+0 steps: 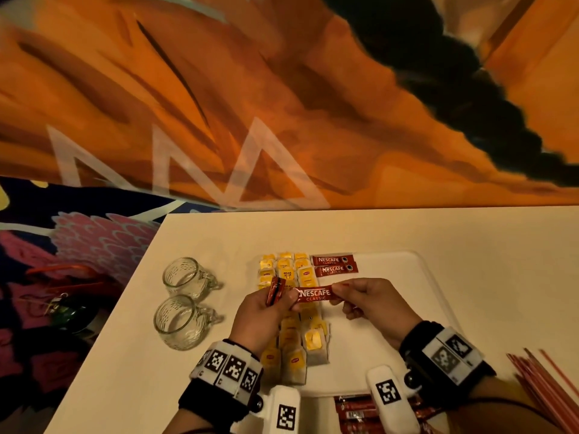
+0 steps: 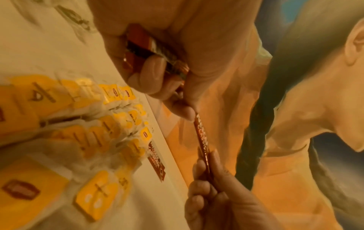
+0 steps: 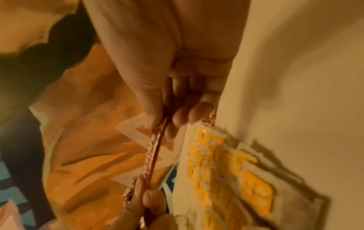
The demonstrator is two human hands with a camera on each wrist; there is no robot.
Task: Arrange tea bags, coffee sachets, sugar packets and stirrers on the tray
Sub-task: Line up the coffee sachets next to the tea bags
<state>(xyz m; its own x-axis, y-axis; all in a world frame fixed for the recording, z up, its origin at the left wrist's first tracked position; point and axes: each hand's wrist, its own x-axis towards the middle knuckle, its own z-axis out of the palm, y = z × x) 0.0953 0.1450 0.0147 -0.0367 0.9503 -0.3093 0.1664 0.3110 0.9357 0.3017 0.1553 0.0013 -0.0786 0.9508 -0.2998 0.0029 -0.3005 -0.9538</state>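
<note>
Both hands hold one red coffee sachet (image 1: 315, 293) level above the white tray (image 1: 432, 296). My left hand (image 1: 283, 300) pinches its left end, and my right hand (image 1: 340, 294) pinches its right end. The left hand also grips a few more red sachets (image 1: 275, 290) in its palm, seen as the bundle of sachets (image 2: 145, 46) in the left wrist view. Yellow tea bags (image 1: 294, 339) lie in rows on the tray's left part. Two coffee sachets (image 1: 333, 264) lie side by side at the tray's far edge. The held sachet (image 3: 155, 154) shows edge-on in the right wrist view.
Two empty glass mugs (image 1: 185, 302) stand left of the tray. More red sachets (image 1: 357, 411) lie at the table's near edge. Thin red stirrers (image 1: 542, 380) lie at the right. An orange patterned cloth (image 1: 219, 104) lies beyond the table.
</note>
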